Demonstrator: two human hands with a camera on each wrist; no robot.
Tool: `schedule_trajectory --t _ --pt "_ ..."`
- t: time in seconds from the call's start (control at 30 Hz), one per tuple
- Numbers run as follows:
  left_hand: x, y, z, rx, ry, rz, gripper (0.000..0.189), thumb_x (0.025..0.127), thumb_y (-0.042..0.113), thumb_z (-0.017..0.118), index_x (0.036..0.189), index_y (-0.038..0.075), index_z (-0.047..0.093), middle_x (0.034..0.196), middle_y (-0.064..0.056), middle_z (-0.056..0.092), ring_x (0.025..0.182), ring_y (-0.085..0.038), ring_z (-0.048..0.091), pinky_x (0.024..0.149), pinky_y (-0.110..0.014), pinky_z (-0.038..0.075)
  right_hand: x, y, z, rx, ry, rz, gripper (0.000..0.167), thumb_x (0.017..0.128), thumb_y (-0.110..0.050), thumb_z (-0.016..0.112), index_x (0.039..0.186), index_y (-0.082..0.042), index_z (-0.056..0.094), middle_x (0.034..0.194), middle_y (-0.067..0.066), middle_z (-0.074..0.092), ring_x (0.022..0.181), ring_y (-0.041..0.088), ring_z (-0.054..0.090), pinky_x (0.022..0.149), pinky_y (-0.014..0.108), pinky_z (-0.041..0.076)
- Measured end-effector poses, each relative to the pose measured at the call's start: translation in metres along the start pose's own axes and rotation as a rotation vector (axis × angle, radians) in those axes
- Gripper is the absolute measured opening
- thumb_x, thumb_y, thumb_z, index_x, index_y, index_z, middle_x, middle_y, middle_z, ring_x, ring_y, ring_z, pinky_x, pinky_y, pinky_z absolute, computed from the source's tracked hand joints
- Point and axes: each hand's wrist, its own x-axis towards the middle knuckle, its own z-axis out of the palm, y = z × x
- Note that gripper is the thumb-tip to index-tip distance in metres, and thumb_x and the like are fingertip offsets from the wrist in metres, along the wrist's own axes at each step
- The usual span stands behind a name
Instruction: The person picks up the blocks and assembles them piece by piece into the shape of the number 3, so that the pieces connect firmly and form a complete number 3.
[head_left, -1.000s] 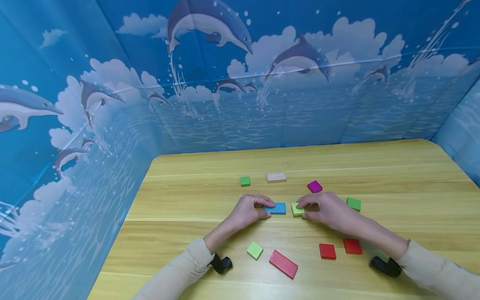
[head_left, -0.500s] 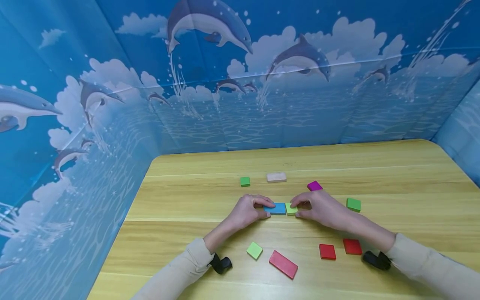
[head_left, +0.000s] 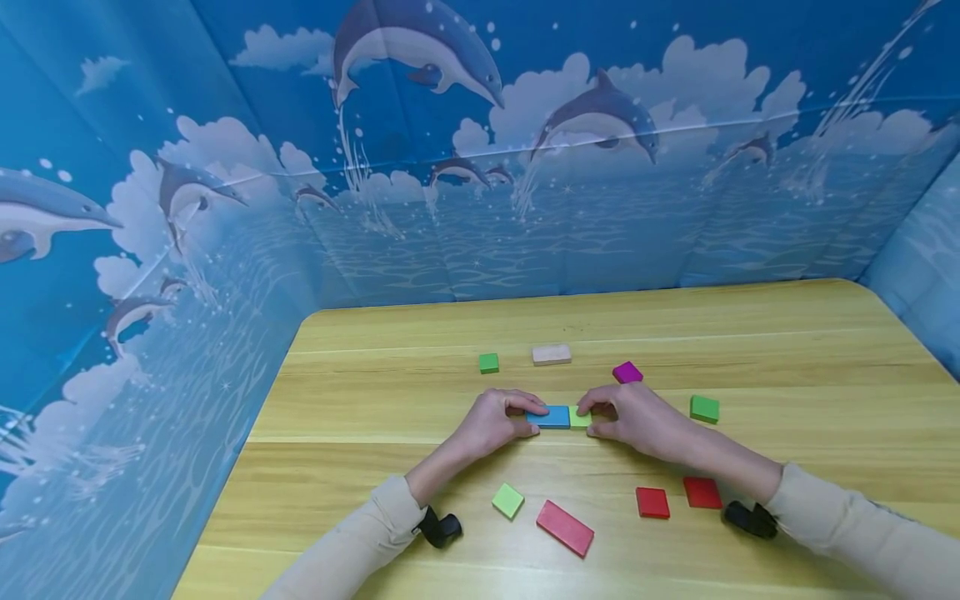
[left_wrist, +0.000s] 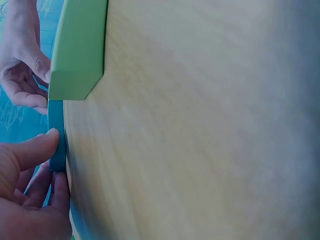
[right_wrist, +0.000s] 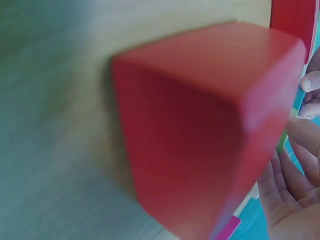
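Observation:
In the head view, my left hand (head_left: 492,427) pinches the left end of a flat blue rectangular block (head_left: 553,417), with the thumb at the near edge. Its right end touches a small lime-green square block (head_left: 577,419), so the two lie in line. From the other side my right hand (head_left: 643,427) grips the lime block between thumb and fingers, which cover part of it. In the left wrist view, the blue block (left_wrist: 57,142) shows between my left thumb and fingers. The right wrist view has my right hand (right_wrist: 295,180) at its right edge, largely behind a red block.
On the wooden table (head_left: 375,375) lie a pink rectangle (head_left: 565,528), a second lime square (head_left: 508,501), red squares (head_left: 652,502), green squares (head_left: 704,408), a pale rectangular block (head_left: 551,355) and a magenta square (head_left: 627,372). A dolphin-print curtain (head_left: 525,242) surrounds the table.
My right hand has slid the lime block left until it touches the blue block; a gap lay between them a second ago. The left hand has stayed on the blue block.

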Motion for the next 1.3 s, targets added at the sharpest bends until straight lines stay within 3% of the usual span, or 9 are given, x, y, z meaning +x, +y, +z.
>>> schedule_trajectory --t 0.3,0.47,0.6,1.07,1.3 --pt "0.0 0.0 -0.001 -0.004 -0.003 -0.002 0.023 0.084 0.001 0.076 0.104 0.012 0.079 0.11 0.009 0.069 0.112 -0.008 0.059 0.095 -0.024 0.046 -0.001 0.003 -0.004 0.031 -0.034 -0.023 0.031 0.082 -0.016 0.081 0.112 -0.018 0.072 0.109 -0.008 0.067 0.099 0.014 0.061 0.087 0.036 0.054" --pt "-0.001 0.0 0.0 -0.012 -0.008 -0.005 0.024 0.084 0.001 0.076 0.104 0.013 0.079 0.11 0.009 0.069 0.112 -0.008 0.059 0.094 -0.023 0.047 -0.008 0.001 -0.01 0.054 -0.004 -0.003 0.033 0.084 -0.016 0.08 0.115 -0.017 0.071 0.111 -0.007 0.067 0.101 0.016 0.062 0.086 0.038 0.054" --pt "-0.003 0.004 0.0 -0.026 -0.001 -0.011 0.023 0.084 -0.002 0.075 0.103 0.009 0.078 0.112 0.002 0.069 0.114 -0.015 0.059 0.096 -0.03 0.048 -0.016 -0.001 -0.014 0.065 0.019 0.013 0.03 0.086 -0.015 0.077 0.116 -0.017 0.072 0.11 -0.008 0.067 0.099 0.014 0.062 0.084 0.034 0.054" --pt "-0.002 0.002 0.001 -0.018 0.001 -0.005 0.022 0.083 0.001 0.077 0.102 0.012 0.079 0.111 0.005 0.07 0.114 -0.013 0.059 0.096 -0.028 0.048 -0.065 -0.004 -0.021 0.035 0.02 0.022 0.033 0.088 -0.02 0.075 0.12 -0.017 0.07 0.122 -0.002 0.065 0.116 0.027 0.06 0.092 0.047 0.051" --pt "-0.002 0.002 0.002 -0.003 0.003 -0.012 0.022 0.083 0.001 0.077 0.101 0.014 0.079 0.11 0.006 0.07 0.114 -0.012 0.059 0.095 -0.027 0.048 -0.09 0.0 -0.025 -0.028 0.05 0.051 0.034 0.086 -0.021 0.077 0.119 -0.02 0.071 0.122 -0.005 0.065 0.115 0.024 0.059 0.092 0.046 0.051"
